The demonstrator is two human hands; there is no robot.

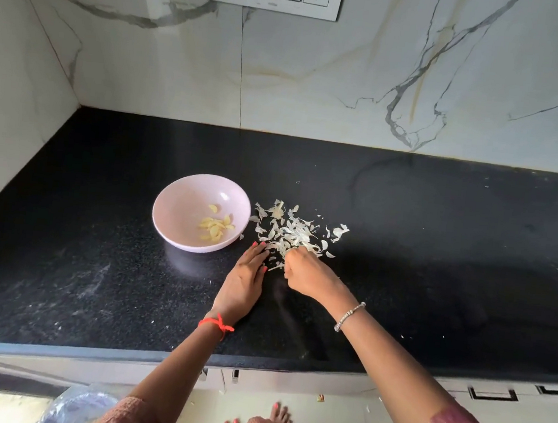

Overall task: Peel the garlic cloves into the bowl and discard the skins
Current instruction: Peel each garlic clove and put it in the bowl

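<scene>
loose papery white garlic skins [293, 230]

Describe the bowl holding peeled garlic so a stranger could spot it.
On the black speckled stone countertop, look left of the scattered heap of papery white garlic skins. The round pale pink bowl sits there, the only dish, with yellowish peeled cloves inside.

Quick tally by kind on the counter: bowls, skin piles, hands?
pink bowl: 1
pile of garlic skins: 1
hands: 2 (left hand, right hand)
Total: 4
</scene>
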